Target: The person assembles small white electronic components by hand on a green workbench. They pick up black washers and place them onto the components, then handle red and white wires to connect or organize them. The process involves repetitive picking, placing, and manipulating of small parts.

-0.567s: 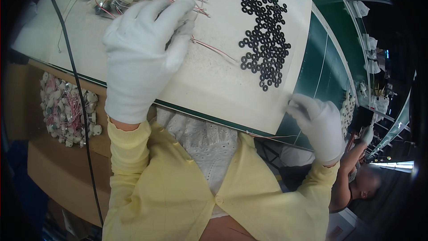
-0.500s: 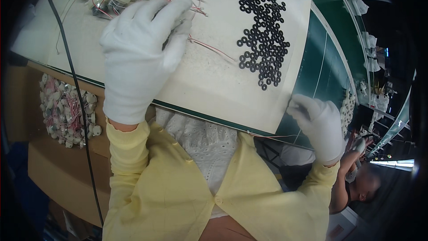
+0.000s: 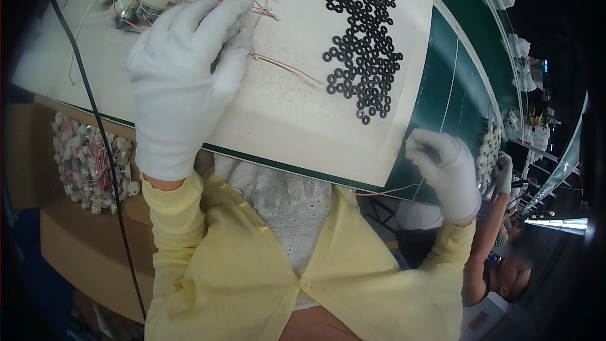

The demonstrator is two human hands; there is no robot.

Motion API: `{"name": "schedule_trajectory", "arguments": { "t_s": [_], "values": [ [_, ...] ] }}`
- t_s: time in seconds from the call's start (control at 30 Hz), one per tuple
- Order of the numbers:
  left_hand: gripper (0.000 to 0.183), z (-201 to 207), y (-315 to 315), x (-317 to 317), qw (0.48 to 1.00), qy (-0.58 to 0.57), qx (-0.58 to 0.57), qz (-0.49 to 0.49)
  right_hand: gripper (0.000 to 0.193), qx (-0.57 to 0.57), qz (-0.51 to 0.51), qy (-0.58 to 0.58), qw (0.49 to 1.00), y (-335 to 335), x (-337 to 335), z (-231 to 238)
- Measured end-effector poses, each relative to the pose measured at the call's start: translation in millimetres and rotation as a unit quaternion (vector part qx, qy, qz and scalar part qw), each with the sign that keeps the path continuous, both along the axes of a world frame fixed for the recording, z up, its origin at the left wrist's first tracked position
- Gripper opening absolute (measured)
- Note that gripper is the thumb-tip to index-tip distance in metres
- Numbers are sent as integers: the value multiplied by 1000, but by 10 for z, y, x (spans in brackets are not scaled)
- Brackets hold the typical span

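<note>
My left hand, in a white glove, is closed above the pale work mat. Its thumb and fingers hold a small part that they mostly hide. A thin red-and-white wire pair comes out beside the fingertips and lies over the mat. Just beyond this hand is a pile of metal-and-white wired parts. My right hand, also gloved, is curled over the green table at the right; what is in its fingers cannot be made out. Another thin wire pair reaches toward it from the mat's near edge.
Many black rings lie spread on the mat's right half. A cardboard box at the left holds more wired white parts. A black cable crosses the left side. A co-worker sits at the far right.
The whole view has shifted slightly, so mat, rings and left hand appear further left. My right hand keeps its curled shape. The co-worker's gloved hand has risen into view beside white parts.
</note>
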State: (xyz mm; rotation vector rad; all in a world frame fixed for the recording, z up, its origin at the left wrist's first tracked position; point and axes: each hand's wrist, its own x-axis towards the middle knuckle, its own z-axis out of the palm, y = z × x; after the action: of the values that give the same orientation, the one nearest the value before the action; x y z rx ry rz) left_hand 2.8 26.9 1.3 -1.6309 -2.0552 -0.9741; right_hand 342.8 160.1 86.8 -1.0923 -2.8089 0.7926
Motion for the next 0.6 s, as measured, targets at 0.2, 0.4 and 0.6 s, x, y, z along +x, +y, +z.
{"name": "schedule_trajectory", "arguments": {
  "t_s": [0.2, 0.4, 0.6],
  "values": [
    [38, 21, -45, 12, 999, -11, -37, 4, 25, -20, 2, 71, 997, -11, 106, -121],
    [38, 10, -45, -2, 999, -14, -43, -1, 26, -44, -20, 91, 995, -19, 125, -128],
    [37, 12, -45, -4, 999, -18, -43, -3, 27, 16, 15, 75, 997, 18, 150, -113]
  ]
}}
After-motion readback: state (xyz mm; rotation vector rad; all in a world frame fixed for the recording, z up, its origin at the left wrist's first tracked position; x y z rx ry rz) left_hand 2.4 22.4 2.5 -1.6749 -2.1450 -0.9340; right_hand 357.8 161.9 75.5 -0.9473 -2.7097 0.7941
